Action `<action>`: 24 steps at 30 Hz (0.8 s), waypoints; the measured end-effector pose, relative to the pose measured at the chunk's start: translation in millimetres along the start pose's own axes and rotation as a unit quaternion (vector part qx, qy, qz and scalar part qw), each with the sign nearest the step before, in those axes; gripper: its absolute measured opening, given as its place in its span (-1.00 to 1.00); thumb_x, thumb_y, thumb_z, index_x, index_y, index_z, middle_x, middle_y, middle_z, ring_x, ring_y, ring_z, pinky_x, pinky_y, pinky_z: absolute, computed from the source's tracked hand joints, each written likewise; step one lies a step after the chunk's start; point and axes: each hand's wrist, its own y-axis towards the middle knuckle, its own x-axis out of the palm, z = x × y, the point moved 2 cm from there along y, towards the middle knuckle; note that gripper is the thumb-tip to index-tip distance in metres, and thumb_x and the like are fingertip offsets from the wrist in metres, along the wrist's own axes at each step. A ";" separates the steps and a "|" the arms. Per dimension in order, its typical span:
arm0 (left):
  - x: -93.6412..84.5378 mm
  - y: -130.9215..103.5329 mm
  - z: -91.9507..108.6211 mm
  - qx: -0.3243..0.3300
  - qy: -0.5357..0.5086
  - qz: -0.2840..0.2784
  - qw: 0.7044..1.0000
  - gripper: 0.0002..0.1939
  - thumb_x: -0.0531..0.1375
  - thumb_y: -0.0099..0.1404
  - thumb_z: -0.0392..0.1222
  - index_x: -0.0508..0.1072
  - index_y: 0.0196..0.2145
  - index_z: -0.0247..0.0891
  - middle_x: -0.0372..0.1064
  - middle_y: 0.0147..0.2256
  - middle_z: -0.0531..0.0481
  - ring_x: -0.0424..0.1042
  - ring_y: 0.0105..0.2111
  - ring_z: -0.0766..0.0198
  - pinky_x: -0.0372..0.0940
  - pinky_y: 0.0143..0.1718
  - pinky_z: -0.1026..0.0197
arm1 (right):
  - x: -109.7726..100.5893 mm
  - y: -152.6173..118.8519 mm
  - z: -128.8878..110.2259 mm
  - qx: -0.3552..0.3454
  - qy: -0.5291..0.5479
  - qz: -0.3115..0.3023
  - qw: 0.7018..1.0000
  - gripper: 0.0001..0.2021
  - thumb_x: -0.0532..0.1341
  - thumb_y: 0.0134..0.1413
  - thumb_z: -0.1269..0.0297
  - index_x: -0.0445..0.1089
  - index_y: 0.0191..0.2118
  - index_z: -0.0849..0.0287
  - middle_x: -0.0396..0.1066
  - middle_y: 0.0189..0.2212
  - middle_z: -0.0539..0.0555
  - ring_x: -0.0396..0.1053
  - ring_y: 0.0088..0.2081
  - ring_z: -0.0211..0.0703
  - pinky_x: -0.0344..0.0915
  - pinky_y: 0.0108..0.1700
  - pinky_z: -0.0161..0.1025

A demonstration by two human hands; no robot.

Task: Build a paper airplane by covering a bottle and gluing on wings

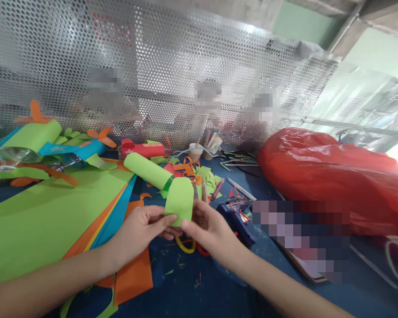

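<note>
Green paper piece (179, 199), one: light green, flat, rounded at the upper corners, the lower edge partly covered by the thumbs. Location: raised above the dark blue counter (179, 296), between the two hands.

Left hand (142, 227), one: fingers closed on the lower left edge of the piece — thumb on the near face, the others behind.

Right hand (215, 227), one: thumb against the lower right corner, remaining fingers curled at the right edge and partly hidden; together they pinch the piece.

Yellow loop (185, 250), one: on the counter, below the piece, partly covered.

Green paper tube (147, 170), one: lying aslant just beyond the piece.

Paper scraps, green and orange (189, 165), many, not countable: strewn past the tube.

White pen (241, 189), one: lying right of the scraps.

Cups (195, 153), two: behind the scraps, holding pens or sticks.

Wrapped bottles, at least three: one red (146, 150), one blue (89, 149), one green (36, 138) — all to the left.

Large green sheet (59, 212), one: left, over orange, yellow and blue sheets.

Red plastic bag (318, 176), one: far right.

Perforated screen (172, 53): at the back, three people visible through it.
</note>
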 end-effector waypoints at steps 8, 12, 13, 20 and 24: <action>7.0 -9.6 8.0 0.027 -0.031 0.024 0.999 -0.83 0.26 0.21 -0.13 0.57 -0.48 -0.21 0.54 -0.48 0.10 0.50 -0.46 0.29 0.42 -0.37 0.33 | 6.8 -6.9 4.2 -0.013 -0.043 0.004 0.999 -0.75 0.28 0.05 0.17 0.29 -0.20 0.14 0.42 -0.29 0.04 0.42 -0.23 -0.10 0.38 -0.18 -0.20; 7.7 -10.8 6.1 0.022 -0.062 0.018 0.998 -0.84 0.28 0.19 -0.08 0.59 -0.44 -0.20 0.55 -0.46 0.09 0.52 -0.42 0.26 0.44 -0.33 0.30 | 6.9 -9.0 -1.8 -0.031 -0.063 0.008 0.997 -0.79 0.26 0.07 0.19 0.29 -0.22 0.13 0.40 -0.33 0.02 0.41 -0.26 -0.12 0.38 -0.20 -0.23; 7.4 -10.6 5.4 0.021 -0.066 0.014 0.998 -0.84 0.28 0.20 -0.07 0.60 -0.41 -0.19 0.56 -0.45 0.08 0.52 -0.41 0.26 0.44 -0.32 0.29 | 6.7 -9.2 -2.6 -0.033 -0.070 0.013 0.997 -0.80 0.26 0.07 0.19 0.30 -0.22 0.13 0.39 -0.36 0.02 0.40 -0.26 -0.12 0.38 -0.20 -0.23; 7.6 -5.9 4.7 0.024 -0.056 -0.037 0.997 -0.73 0.26 0.22 -0.08 0.56 -0.14 -0.17 0.56 -0.17 -0.02 0.51 -0.18 0.13 0.40 -0.09 0.12 | -1.8 -2.4 -0.4 -0.036 -0.068 0.028 0.997 -0.81 0.26 0.05 0.19 0.25 -0.31 0.12 0.30 -0.42 -0.04 0.32 -0.37 -0.20 0.34 -0.24 -0.24; 6.4 -1.5 6.1 0.019 -0.054 -0.010 0.998 -0.73 0.27 0.20 -0.07 0.57 -0.17 -0.22 0.56 -0.16 -0.06 0.52 -0.17 0.10 0.40 -0.07 0.07 | -7.2 3.0 0.1 -0.040 -0.070 0.039 0.996 -0.74 0.26 0.03 0.11 0.22 -0.43 0.14 0.21 -0.51 -0.09 0.23 -0.45 -0.28 0.25 -0.38 -0.32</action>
